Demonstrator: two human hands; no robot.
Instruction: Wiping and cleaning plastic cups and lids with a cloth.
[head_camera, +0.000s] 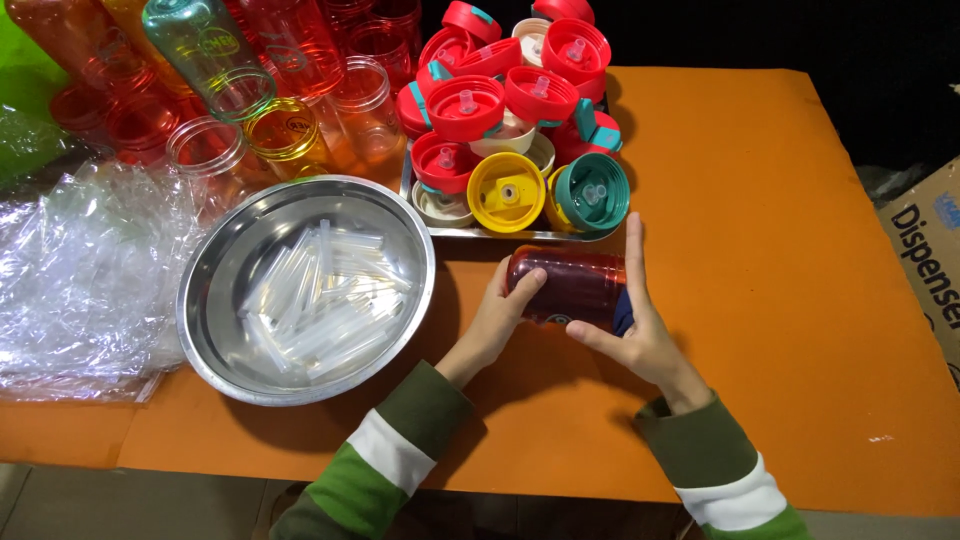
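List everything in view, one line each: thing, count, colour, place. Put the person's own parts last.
Bottle: one, clear red, lying on its side between both hands.
Steel bowl: one, silver, left of the hands.
Plastic tubes: many, clear, piled inside the bowl.
Tray: one, metal, behind the bottle.
Lids: many, mostly red, one yellow, one teal, some cream, heaped on the tray.
Empty bottles: many, mostly red and orange, top left, lying down.
Plastic bags: a pile, clear, far left.
Cardboard box: one, brown, right edge.
Table: one, orange.
Left hand: on the bottle's left end.
Right hand: on its right end.
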